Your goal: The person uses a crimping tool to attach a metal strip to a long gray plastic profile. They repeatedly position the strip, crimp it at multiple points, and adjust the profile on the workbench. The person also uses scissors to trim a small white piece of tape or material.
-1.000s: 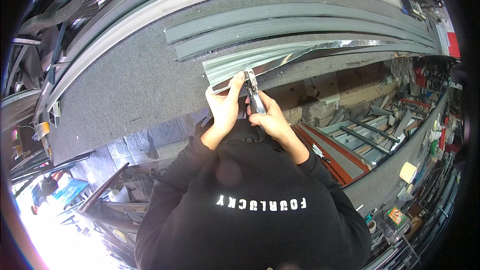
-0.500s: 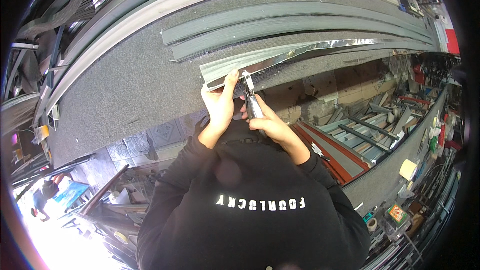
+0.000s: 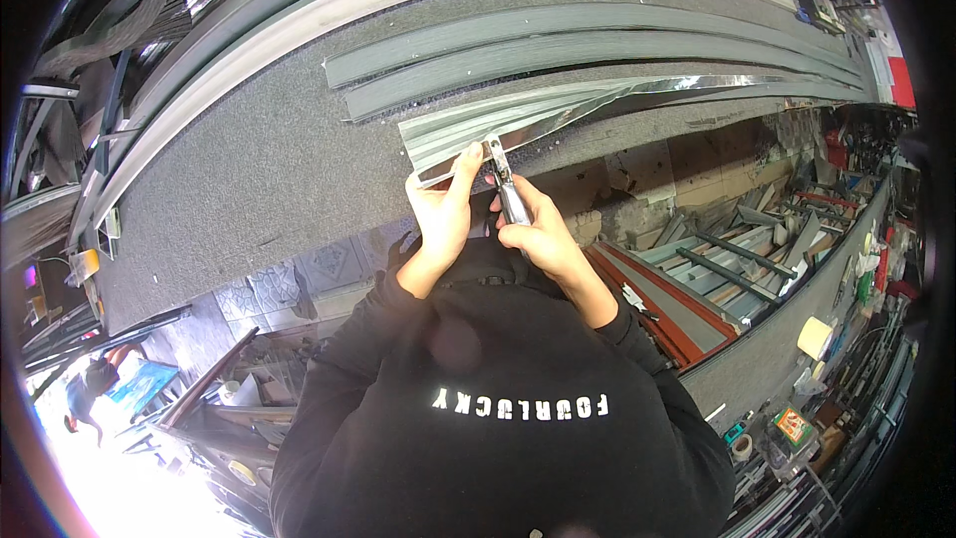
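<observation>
My left hand [image 3: 443, 219] is closed on the near edge of a long grey-green grooved metal profile [image 3: 448, 130], close to its left end, thumb on top. My right hand [image 3: 546, 237] grips a plier-like hand tool [image 3: 512, 201] with silver jaws and a dark handle. The tool's jaws meet the profile's near edge, just right of my left thumb. Whether the jaws have closed on the metal cannot be made out. A shiny strip runs along the profile's near side toward the right.
Two more grey profiles [image 3: 558, 48] lie farther back on the grey carpeted bench [image 3: 239, 179]. A long pale profile [image 3: 299, 25] curves behind them. Right of me, a rack [image 3: 727, 269] holds several offcuts beside red-brown bars. A person [image 3: 90, 389] is at the far lower left.
The held end of the profile has tipped, so more of its grooved face shows. Both hands and the tool have shifted slightly right. The person at lower left has changed posture.
</observation>
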### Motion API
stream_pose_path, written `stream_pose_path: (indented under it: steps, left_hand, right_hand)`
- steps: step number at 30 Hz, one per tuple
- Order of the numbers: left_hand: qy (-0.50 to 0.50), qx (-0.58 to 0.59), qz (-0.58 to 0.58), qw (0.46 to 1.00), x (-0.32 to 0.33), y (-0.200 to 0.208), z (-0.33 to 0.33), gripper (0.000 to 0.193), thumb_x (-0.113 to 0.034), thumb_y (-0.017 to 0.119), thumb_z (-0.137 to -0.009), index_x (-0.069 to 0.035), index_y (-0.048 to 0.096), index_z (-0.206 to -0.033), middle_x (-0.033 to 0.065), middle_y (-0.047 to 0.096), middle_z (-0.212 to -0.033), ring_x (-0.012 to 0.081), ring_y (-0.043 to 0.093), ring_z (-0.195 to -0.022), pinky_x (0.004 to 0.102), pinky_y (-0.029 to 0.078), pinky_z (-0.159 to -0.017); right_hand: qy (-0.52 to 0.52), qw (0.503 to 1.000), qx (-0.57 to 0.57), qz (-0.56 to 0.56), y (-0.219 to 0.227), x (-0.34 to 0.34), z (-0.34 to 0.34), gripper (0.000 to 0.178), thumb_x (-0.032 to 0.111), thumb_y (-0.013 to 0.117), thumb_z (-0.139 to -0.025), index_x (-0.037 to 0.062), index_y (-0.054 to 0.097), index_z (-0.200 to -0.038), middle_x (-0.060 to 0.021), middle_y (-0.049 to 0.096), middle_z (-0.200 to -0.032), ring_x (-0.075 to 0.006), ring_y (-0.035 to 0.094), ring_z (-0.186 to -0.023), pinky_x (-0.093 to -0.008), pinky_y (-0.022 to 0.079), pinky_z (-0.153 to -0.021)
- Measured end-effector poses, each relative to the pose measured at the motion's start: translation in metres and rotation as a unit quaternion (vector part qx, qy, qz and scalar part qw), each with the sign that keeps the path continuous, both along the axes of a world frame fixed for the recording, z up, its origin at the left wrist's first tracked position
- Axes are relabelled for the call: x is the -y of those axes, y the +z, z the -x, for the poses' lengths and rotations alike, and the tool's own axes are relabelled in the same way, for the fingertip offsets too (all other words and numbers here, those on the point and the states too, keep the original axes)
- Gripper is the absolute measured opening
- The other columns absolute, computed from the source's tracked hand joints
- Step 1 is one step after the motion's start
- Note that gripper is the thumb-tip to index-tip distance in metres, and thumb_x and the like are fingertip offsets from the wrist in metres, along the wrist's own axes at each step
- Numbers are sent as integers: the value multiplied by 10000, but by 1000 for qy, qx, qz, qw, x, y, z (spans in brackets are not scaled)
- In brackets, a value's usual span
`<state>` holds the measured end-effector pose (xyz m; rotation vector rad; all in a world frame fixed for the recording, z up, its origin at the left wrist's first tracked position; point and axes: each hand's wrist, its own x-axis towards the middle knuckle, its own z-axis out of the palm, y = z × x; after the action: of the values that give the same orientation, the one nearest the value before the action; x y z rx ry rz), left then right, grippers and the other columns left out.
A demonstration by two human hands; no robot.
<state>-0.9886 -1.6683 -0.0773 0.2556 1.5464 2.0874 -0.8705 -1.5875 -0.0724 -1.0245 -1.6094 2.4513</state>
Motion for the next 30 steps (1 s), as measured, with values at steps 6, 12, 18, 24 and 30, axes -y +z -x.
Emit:
stream_pose_path:
  steps: [6, 12, 18, 24, 30]
  left_hand:
    - [8, -5, 4, 1000, -3, 1, 2, 233, -104, 728, -868, -11, 663, -1071, 57, 682, -1010, 104, 611, -901, 265, 474, -836]
    - [16, -14, 18, 1000, -6, 4, 4, 191, -113, 726, -873, -5, 673, -1021, 47, 684, -956, 89, 603, -842, 252, 475, -779]
    - [5, -19, 12, 1000, -8, 3, 9, 223, -126, 739, -863, -9, 673, -1040, 49, 686, -976, 96, 611, -865, 257, 474, -803]
    - [11, -24, 55, 998, -10, -9, 21, 222, -141, 746, -863, -6, 669, -1022, 62, 686, -937, 112, 621, -825, 262, 488, -783]
    - [7, -21, 15, 1000, -19, -24, 32, 219, -141, 729, -877, 17, 663, -1014, 77, 686, -922, 131, 640, -768, 269, 511, -738]
  right_hand:
    - [4, 999, 10, -37, -11, 4, 1, 626, 20, 664, -672, -13, 506, -1277, -22, 594, -893, -95, 551, -770, -251, 468, -676]
    - [-7, 994, 19, -112, -25, 12, 5, 469, 3, 659, -677, 1, 539, -1131, -19, 584, -857, -105, 557, -752, -261, 464, -653]
    - [2, 996, -45, -73, -29, 9, 7, 478, 26, 632, -700, 11, 490, -1157, -51, 554, -969, -127, 552, -802, -260, 463, -692]
    - [28, 997, -34, 70, -18, -3, -8, 663, 54, 585, -688, 35, 452, -1337, -51, 532, -1052, -122, 529, -887, -234, 457, -755]
    - [-48, 998, 38, -8, -9, -28, -34, 634, 70, 611, -683, 22, 487, -1302, -25, 558, -1028, -106, 546, -817, -232, 457, -724]
